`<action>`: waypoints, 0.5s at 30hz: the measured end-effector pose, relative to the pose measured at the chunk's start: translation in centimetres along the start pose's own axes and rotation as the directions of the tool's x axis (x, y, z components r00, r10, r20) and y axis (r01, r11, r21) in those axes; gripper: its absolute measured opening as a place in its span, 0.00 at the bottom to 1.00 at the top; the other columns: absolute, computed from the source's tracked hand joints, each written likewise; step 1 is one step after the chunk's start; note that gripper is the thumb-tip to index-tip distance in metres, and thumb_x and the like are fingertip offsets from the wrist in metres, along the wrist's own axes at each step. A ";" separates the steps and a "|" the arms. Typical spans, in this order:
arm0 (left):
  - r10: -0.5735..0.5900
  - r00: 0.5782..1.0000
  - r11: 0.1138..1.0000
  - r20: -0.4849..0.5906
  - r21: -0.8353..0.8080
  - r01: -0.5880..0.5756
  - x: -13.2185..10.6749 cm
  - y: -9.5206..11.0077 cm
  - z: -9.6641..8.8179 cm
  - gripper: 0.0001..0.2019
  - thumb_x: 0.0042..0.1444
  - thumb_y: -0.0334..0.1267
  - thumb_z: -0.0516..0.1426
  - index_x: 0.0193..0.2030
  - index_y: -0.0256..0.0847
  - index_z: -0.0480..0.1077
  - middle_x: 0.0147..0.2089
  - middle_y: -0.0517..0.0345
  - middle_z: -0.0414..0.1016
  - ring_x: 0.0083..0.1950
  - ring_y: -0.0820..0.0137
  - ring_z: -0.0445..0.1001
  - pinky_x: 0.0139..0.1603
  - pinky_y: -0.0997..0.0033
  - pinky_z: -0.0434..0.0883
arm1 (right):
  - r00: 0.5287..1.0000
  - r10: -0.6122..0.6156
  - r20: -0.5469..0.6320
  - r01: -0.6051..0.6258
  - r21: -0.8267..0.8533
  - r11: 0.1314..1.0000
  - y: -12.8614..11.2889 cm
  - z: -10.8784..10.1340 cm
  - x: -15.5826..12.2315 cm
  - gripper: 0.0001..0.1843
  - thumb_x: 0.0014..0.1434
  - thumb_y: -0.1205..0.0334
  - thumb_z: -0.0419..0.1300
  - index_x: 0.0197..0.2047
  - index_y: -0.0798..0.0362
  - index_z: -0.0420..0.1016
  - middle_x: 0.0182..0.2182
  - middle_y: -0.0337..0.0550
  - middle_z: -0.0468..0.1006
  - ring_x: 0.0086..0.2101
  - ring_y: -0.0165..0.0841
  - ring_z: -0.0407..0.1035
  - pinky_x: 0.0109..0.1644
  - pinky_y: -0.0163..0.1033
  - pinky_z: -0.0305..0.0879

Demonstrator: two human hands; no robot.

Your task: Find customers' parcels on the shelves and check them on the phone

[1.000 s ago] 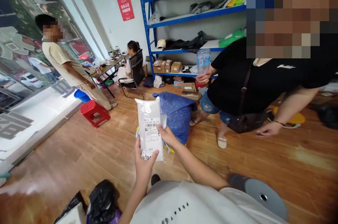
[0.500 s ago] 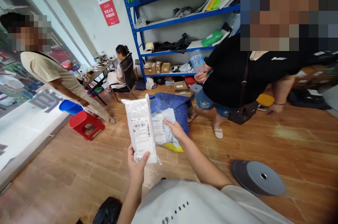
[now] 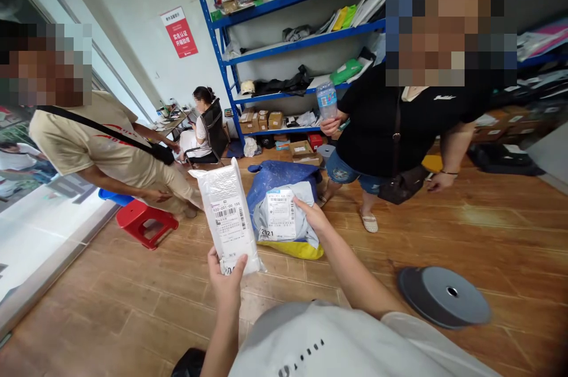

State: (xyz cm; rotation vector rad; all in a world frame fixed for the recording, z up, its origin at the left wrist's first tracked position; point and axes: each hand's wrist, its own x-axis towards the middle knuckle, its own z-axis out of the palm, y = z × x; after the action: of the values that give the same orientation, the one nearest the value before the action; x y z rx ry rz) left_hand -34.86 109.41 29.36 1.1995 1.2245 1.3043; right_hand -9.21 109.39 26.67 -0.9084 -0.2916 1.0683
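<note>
Held upright at its lower end, a white plastic-wrapped parcel [image 3: 228,217] with a printed shipping label is in my left hand [image 3: 227,273], thumb across the front. My right hand [image 3: 314,217] grips the right edge of a pale grey mailing bag [image 3: 290,211], whose white label faces me; the number 2021 shows at its lower left. The two packages are side by side, close together. Behind the mailing bag, a large blue and yellow sack [image 3: 268,179] lies on the floor.
A person in black [image 3: 399,128] stands right, holding a plastic bottle [image 3: 327,100]. Another in beige [image 3: 110,134] is at left near a red stool [image 3: 146,223]. Someone sits in an office chair [image 3: 215,134]. Blue shelving [image 3: 306,93] holds parcels. A round grey disc [image 3: 448,294] lies right.
The mailing bag has come out from behind the white parcel to the right, showing its whole label. The person in beige has come nearer and turned toward me.
</note>
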 end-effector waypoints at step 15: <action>0.021 1.000 1.000 -0.002 0.020 -0.021 -1.0 0.1 -0.8 0.35 0.40 0.44 0.71 0.53 0.42 0.63 0.51 0.48 0.76 0.49 0.61 0.77 0.49 0.64 0.75 | 0.996 0.084 0.034 -0.084 -0.024 0.996 0.3 1.3 -2.4 0.27 0.36 0.49 0.78 0.39 0.52 0.82 0.40 0.46 0.85 0.42 0.45 0.79 0.55 0.48 0.73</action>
State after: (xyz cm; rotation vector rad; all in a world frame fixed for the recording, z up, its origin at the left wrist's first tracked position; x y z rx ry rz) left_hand -35.59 108.40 29.39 1.2279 1.2322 1.3120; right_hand -11.35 108.01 27.71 -0.9296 -0.2974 1.1615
